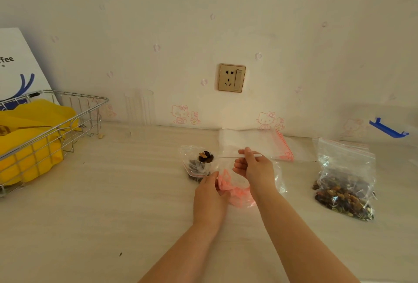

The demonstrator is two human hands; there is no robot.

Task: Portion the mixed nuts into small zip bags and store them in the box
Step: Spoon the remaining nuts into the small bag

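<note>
A clear spoon [217, 158] heaped with dark nuts [205, 156] hovers over a small open zip bag [196, 165]. The big bag of mixed nuts [345, 183] slumps well to the right, with a stack of empty zip bags [255, 142] lying flat behind.

At the left edge a wire basket [74, 110] holds yellow cloth [29, 133] on the pale worktop [113, 192]. A clear glass [139, 107] stands beside it. A gold wall socket [231, 78] sits centre; a blue clip [388, 129] far right.
</note>
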